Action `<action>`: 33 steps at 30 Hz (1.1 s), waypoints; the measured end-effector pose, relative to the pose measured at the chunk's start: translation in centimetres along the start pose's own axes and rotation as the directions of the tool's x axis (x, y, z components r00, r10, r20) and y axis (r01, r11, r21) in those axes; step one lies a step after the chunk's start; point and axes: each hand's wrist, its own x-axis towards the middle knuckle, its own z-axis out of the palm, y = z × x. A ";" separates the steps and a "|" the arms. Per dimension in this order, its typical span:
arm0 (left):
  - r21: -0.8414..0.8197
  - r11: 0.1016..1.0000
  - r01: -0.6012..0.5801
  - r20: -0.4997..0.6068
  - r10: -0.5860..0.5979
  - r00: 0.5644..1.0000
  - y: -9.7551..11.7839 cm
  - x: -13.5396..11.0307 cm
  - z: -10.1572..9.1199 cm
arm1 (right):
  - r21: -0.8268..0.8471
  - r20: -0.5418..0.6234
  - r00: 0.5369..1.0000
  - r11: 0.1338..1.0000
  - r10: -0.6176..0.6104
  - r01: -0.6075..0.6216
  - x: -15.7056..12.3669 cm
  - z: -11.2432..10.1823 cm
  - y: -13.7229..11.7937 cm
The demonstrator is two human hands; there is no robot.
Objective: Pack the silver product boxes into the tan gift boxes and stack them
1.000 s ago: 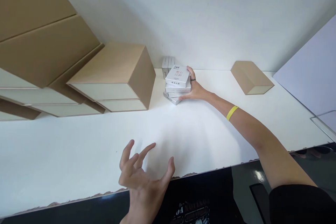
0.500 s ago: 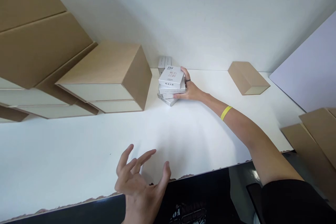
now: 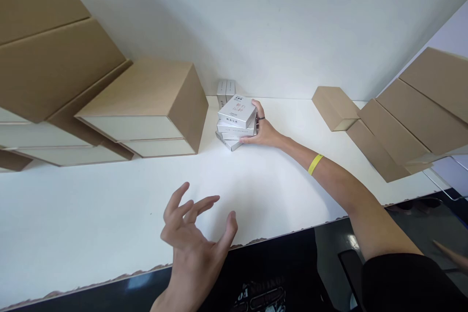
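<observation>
Near the back wall, several small white-silver boxes with printing lie in an uneven stack (image 3: 237,111), each turned a little differently. My right hand (image 3: 263,126) reaches across and grips the stack's right side, thumb at the front and fingers behind. Just behind that stack stand white boxes (image 3: 226,88) side by side, partly covered by it. My left hand (image 3: 195,239) is raised over the table's front edge, palm up with fingers spread, and holds nothing.
Large brown cardboard boxes (image 3: 146,87) are piled on the left of the white table (image 3: 109,214). A smaller brown box (image 3: 334,107) sits at the back right. Beside it, more cardboard boxes (image 3: 402,122) stand on the right side. A white wall rises behind.
Brown cardboard boxes on the right have come onto the table, up against the smaller brown box. My left hand has risen slightly. My right hand keeps its grip on the stack.
</observation>
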 end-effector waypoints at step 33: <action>0.040 0.893 0.447 0.394 -0.426 0.815 -3.1 7.0 4.4 | -0.117 -0.019 0.987 0.980 0.163 -0.164 -10.7 2.3 -4.9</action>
